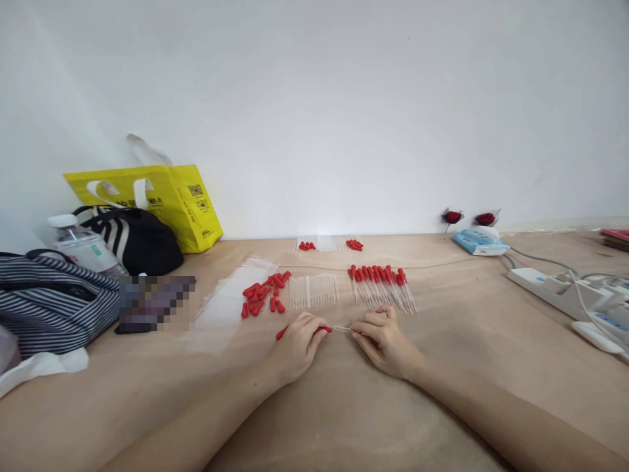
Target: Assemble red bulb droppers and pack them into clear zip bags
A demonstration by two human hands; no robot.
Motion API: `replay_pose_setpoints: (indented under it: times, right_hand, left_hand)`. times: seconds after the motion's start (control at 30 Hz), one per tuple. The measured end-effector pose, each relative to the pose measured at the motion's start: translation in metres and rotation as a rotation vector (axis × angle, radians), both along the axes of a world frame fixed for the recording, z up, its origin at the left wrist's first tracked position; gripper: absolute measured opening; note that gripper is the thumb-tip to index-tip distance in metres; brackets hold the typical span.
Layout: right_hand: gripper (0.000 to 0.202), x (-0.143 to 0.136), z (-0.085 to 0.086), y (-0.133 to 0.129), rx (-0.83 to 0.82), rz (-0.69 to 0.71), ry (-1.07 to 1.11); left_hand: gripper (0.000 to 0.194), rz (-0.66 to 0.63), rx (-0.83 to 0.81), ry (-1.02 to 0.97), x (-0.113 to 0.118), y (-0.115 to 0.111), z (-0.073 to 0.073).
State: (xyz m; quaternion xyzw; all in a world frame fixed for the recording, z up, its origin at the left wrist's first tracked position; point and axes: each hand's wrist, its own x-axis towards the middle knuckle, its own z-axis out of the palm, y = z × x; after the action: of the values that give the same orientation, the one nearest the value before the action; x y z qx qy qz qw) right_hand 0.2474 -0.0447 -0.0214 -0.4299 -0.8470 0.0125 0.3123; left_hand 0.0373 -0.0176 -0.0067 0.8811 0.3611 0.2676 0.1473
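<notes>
Between thumb and fingers, my left hand (pixel 298 345) pinches a red rubber bulb (pixel 325 329). Another bit of red shows at the outer side of that hand. My right hand (pixel 388 342) is closed on a thin glass dropper tube (pixel 341 328), whose near end points at the bulb; I cannot tell whether they touch. Beyond my left hand lies a pile of loose red bulbs (pixel 258 298). A row of bare glass tubes (pixel 313 291) is beside it. Past my right hand, several droppers with red bulbs fitted (pixel 381 282) lie in a row.
Clear plastic bags (pixel 230 305) lie left of the bulbs; small bags with red bulbs (pixel 307 246) sit by the wall. At left are a striped bag (pixel 54 301), bottle (pixel 86 246) and yellow bag (pixel 191 216). A power strip (pixel 545 288) and tissue pack (pixel 479 242) occupy the right.
</notes>
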Motion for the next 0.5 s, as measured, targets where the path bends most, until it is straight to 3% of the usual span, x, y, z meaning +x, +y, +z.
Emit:
replay_pose_setpoints:
  times: [0.5]
  right_hand:
    - [0.021,-0.017,-0.003,-0.003,0.104,0.102,0.034]
  left_hand:
    - [0.013,0.076,-0.132,-0.074,-0.001,0.006,-0.002]
